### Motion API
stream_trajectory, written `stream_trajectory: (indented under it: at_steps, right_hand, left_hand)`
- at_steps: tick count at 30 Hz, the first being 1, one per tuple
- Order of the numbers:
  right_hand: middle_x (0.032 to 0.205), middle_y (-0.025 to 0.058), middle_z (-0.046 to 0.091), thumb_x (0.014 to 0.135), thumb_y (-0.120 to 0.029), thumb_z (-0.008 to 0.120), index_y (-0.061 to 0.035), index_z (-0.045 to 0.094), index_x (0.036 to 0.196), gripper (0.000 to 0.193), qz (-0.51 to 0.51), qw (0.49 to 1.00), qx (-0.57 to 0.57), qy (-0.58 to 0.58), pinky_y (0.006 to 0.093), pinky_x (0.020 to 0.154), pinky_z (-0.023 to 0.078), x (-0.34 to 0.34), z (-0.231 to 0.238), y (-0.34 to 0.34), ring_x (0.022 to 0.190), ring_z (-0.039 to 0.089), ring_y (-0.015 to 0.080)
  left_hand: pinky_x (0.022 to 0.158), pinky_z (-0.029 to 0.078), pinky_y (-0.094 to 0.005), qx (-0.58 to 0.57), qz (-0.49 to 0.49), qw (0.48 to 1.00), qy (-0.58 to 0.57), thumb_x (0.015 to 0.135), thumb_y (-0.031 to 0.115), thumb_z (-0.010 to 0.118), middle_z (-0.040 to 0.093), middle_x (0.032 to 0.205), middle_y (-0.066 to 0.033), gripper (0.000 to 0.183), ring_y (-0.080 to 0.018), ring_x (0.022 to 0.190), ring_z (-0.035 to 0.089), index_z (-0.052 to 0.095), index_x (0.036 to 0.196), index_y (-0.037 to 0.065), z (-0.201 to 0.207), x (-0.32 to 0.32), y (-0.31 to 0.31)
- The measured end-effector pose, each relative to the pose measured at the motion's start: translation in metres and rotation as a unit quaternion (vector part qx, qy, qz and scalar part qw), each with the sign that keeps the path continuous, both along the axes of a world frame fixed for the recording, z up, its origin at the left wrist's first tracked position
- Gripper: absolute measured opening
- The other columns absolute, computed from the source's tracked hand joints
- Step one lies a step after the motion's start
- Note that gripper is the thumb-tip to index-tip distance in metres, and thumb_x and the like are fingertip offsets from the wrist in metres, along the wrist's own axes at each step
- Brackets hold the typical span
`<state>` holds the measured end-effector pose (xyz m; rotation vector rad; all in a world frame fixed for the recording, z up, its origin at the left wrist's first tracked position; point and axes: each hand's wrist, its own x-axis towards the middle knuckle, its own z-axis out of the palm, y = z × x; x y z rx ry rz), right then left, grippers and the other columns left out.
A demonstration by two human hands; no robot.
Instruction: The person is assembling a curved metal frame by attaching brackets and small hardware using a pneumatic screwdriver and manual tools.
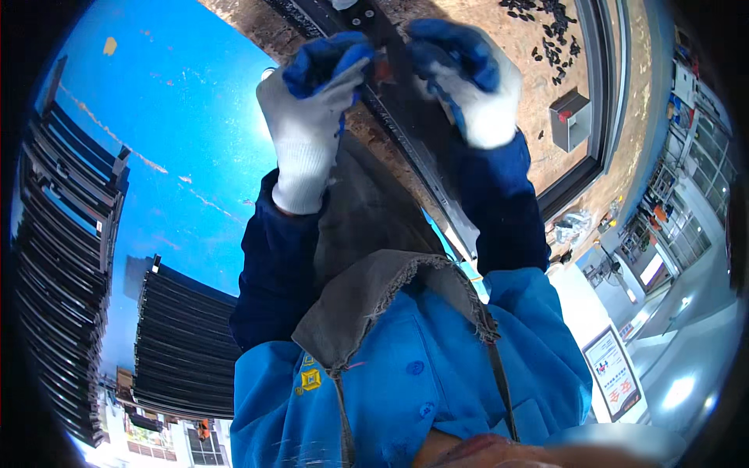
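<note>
Both my hands wear white gloves with blue palms and are raised over the bench, close to a long black metal profile point(409, 152). My left hand point(316, 93) is on the profile's left side, thumb and fingers pinched together; what they hold, if anything, is too small to make out. Across from it, my right hand point(468, 82) has curled fingers, partly blurred, and its grip is hidden too. Between the hands shows a small blurred reddish spot on the dark surface. A black plate with screw holes point(360, 15) lies just beyond my fingers.
Small black parts point(554, 35) lie scattered on the wooden bench point(507, 19) at the far right. Near them stand a grey box-shaped piece point(570, 121) and a black frame point(597, 152). Racks of black profiles point(183, 335) stand left over the blue floor point(172, 93).
</note>
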<state>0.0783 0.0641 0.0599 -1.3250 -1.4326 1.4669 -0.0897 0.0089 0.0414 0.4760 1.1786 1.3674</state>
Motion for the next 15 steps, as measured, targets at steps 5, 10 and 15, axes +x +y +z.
stream_trajectory:
  at_steps: [5, 10, 15]
  right_hand:
    - [0.098, 0.0077, 0.063, 0.074, 0.007, 0.056, 0.0054, 0.055, 0.109, 0.035, 0.046, 0.996, -0.076, 0.025, 0.0259, 0.080, 0.046, -0.025, -0.005, 0.021, 0.088, 0.059, 0.0157]
    - [0.100, 0.0101, 0.063, 0.071, 0.010, 0.052, 0.0057, 0.054, 0.109, 0.037, 0.091, 0.995, 0.035, -0.002, 0.0275, 0.083, 0.045, -0.029, -0.017, 0.036, 0.093, 0.059, 0.0177]
    - [0.097, 0.0166, 0.064, 0.072, 0.006, 0.051, 0.0031, 0.054, 0.111, 0.039, 0.151, 0.967, 0.134, -0.158, 0.0309, 0.080, 0.048, -0.032, -0.013, 0.045, 0.091, 0.063, 0.0236]
  left_hand:
    - [0.078, 0.053, -0.0274, 0.017, 0.022, 0.999, 0.039, 0.076, -0.011, 0.052, 0.066, 0.092, -0.0158, 0.027, -0.0190, 0.084, 0.066, 0.061, 0.101, -0.012, -0.021, -0.003, 0.015]
    - [0.081, 0.053, -0.0296, 0.028, 0.052, 0.997, 0.040, 0.074, -0.013, 0.052, 0.065, 0.092, -0.0161, 0.028, -0.0205, 0.086, 0.066, 0.060, 0.100, -0.012, -0.026, 0.004, 0.021]
    - [0.074, 0.054, -0.0272, 0.025, 0.152, 0.988, -0.010, 0.073, -0.013, 0.054, 0.065, 0.090, -0.0126, 0.029, -0.0176, 0.081, 0.065, 0.058, 0.101, -0.009, -0.017, 0.025, 0.019]
